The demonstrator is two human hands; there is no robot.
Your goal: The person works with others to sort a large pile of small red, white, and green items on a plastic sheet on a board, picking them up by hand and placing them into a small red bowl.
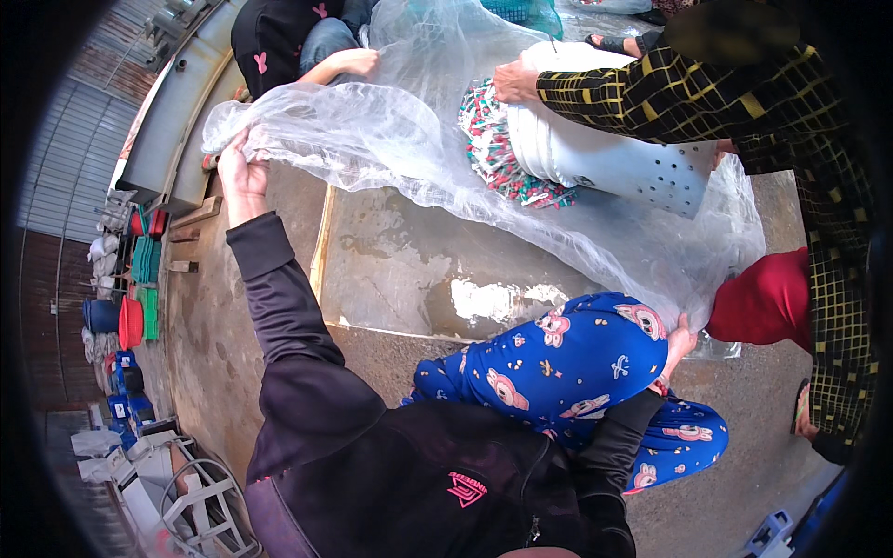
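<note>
A large translucent sheet (372, 126), either fine netting or thin plastic, stretches across the space before me. My left hand (244, 175) is reached far out and closed on its left edge, lifting it. Low beside my right knee, my right hand (684, 337) pinches the near right part of the same sheet, its fingers partly hidden by the folds. Over the sheet a co-worker holds a white bucket (605, 153) with round holes tipped on its side. Many small red, green and white pieces (502, 149) pile at the bucket's mouth.
Another co-worker's hand (358, 63) grips the sheet at the far side. A red-covered knee (763, 302) is close to my right hand. Wet floor (391, 251) lies under the raised sheet. Green crates (146, 260) and a red basin (130, 321) stand at left, above a metal-framed machine (181, 474).
</note>
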